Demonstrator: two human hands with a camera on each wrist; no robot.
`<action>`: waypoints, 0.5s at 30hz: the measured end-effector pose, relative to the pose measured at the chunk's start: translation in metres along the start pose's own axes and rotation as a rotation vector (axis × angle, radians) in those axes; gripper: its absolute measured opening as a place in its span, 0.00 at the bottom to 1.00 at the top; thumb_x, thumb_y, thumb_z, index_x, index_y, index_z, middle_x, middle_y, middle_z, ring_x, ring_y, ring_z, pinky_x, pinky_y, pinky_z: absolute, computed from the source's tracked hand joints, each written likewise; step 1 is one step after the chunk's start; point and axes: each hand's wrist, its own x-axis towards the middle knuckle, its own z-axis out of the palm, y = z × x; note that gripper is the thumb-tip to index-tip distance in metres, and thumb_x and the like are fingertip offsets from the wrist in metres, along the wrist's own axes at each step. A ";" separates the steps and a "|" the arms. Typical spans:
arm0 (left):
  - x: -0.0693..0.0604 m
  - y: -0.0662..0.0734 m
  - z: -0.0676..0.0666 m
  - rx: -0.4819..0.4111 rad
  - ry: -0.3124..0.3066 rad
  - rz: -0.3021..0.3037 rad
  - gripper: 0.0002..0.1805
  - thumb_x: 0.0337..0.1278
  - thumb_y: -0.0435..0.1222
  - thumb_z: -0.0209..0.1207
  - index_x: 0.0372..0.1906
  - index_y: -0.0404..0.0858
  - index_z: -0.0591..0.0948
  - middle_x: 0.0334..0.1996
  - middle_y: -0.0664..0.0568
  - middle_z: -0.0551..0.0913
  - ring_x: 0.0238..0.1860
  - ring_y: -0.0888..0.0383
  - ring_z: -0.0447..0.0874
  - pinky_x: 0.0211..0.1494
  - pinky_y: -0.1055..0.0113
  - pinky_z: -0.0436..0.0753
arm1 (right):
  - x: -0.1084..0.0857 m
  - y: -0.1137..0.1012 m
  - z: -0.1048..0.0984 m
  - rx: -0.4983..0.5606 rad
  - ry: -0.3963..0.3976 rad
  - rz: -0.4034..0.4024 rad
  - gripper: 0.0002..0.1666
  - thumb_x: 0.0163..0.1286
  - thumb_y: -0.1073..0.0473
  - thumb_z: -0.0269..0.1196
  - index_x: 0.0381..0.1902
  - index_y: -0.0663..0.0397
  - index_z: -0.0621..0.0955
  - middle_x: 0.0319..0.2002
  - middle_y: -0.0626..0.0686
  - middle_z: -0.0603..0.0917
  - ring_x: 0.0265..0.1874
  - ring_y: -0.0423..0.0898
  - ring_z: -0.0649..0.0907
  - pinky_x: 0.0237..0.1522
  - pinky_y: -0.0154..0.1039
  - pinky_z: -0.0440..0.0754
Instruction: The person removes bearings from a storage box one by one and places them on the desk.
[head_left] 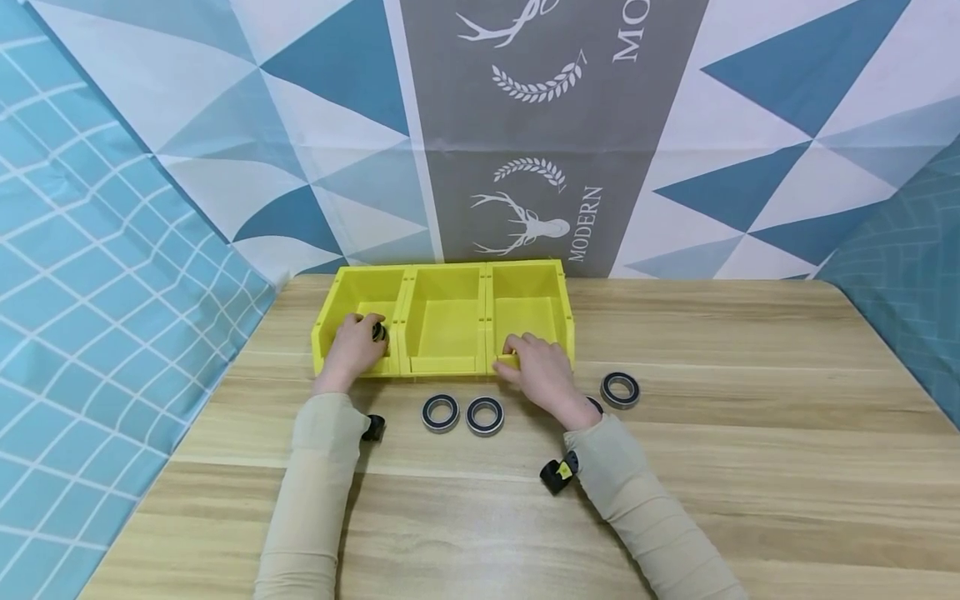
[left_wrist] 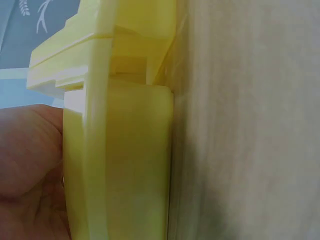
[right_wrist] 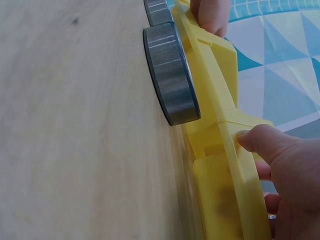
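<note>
My left hand reaches into the left compartment of a yellow three-part bin and pinches a dark ball bearing there. The left wrist view has that hand behind the bin's front wall, its fingers mostly hidden. My right hand is at the front of the right compartment. In the right wrist view its thumb touches the front rim while the other fingers reach behind the wall. A small metallic glint shows by those fingers, but whether they hold something is hidden.
Two bearings, one left and one right, lie flat before the bin. Another bearing lies to the right, and a dark ring edge peeks from under my right wrist. Patterned cloth hangs behind the wooden table.
</note>
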 end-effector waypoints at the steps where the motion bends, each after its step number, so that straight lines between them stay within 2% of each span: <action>1: 0.000 0.000 0.001 -0.001 0.006 0.000 0.26 0.58 0.34 0.48 0.63 0.33 0.64 0.60 0.27 0.57 0.59 0.32 0.57 0.58 0.42 0.64 | 0.000 0.000 0.000 -0.001 -0.002 0.001 0.16 0.61 0.44 0.58 0.37 0.49 0.77 0.28 0.49 0.76 0.28 0.46 0.75 0.34 0.44 0.71; 7: 0.000 -0.001 0.002 -0.016 0.030 -0.003 0.24 0.57 0.33 0.49 0.60 0.33 0.66 0.57 0.28 0.60 0.54 0.34 0.63 0.55 0.43 0.68 | 0.000 0.000 -0.001 -0.008 -0.006 0.002 0.17 0.61 0.43 0.57 0.37 0.49 0.77 0.27 0.49 0.76 0.27 0.46 0.74 0.33 0.43 0.71; 15: -0.002 0.000 0.003 -0.033 0.040 -0.017 0.22 0.58 0.33 0.50 0.58 0.33 0.67 0.55 0.29 0.60 0.49 0.34 0.67 0.50 0.44 0.70 | 0.000 0.001 -0.001 -0.014 0.004 -0.017 0.16 0.62 0.44 0.57 0.37 0.49 0.77 0.25 0.48 0.75 0.25 0.46 0.74 0.31 0.42 0.71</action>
